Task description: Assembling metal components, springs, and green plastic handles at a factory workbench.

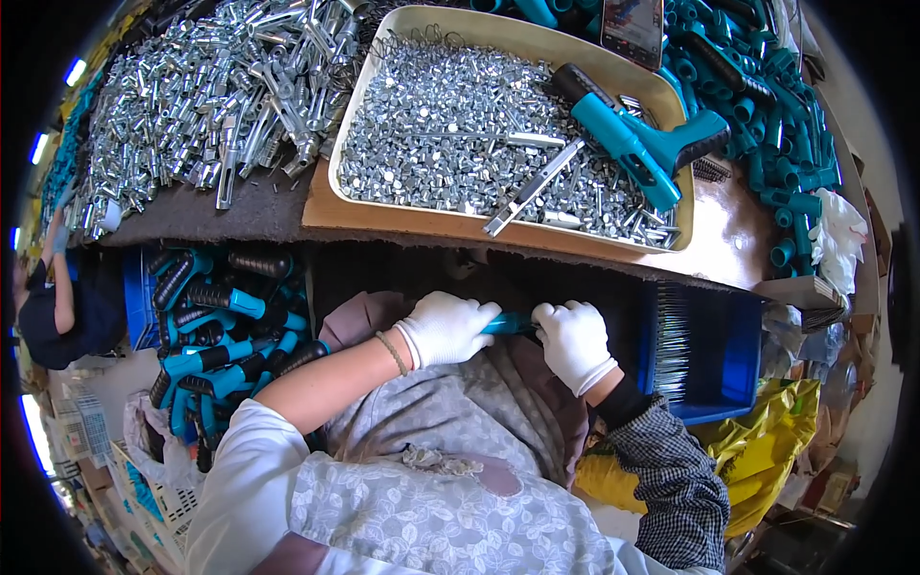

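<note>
Both of my hands wear white knitted gloves and meet over my lap, just below the bench edge. My left hand (448, 329) is wrapped round one end of a teal plastic handle piece (506, 324). The fingers of my right hand (575, 345) are closed at its other end, where a darker part shows. Most of the piece is hidden by the gloves. On the bench above, a teal and black pistol-shaped handle (637, 139) lies across a cream tray (335, 172) full of small metal pins. A slim metal channel part (537, 187) rests on the pins.
Shiny metal tubes and brackets (220, 86) are heaped on the bench's left. Teal plastic housings (786, 125) pile up at right beside a phone (632, 31). Black-gripped teal handles (216, 326) lie left of my lap; a blue bin (724, 355) holds thin metal rods. Another person (59, 311) works far left.
</note>
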Motion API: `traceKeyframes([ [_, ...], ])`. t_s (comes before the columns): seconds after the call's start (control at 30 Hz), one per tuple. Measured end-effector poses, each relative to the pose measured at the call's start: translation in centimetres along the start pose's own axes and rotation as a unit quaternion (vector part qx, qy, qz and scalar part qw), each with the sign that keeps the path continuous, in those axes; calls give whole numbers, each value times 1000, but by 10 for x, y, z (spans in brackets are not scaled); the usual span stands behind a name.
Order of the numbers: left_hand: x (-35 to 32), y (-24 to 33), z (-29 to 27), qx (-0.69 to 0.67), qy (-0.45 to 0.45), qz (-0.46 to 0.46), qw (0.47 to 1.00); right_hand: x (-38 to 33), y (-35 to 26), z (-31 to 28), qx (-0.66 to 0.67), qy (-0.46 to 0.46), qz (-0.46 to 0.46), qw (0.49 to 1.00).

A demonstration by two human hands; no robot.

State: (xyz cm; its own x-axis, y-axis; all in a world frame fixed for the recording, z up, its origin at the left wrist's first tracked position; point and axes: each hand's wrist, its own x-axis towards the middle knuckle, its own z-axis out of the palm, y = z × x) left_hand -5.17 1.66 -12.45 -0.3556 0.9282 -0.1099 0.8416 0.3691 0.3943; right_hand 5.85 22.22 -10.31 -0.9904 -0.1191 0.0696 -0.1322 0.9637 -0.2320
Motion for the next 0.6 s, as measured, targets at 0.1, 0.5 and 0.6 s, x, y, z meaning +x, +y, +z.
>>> traceKeyframes([
  [0.1, 1, 0, -1, 6, -6, 2, 1000, 2, -2, -2, 27, 13, 26, 999],
  [0.5, 4, -1, -4, 9, -19, -3, 1000, 9, -18, 5, -51, 18, 22, 998],
  [0.6, 5, -1, -6, 11, -31, -10, 999, 8, -19, 8, -71, 10, 12, 997],
])
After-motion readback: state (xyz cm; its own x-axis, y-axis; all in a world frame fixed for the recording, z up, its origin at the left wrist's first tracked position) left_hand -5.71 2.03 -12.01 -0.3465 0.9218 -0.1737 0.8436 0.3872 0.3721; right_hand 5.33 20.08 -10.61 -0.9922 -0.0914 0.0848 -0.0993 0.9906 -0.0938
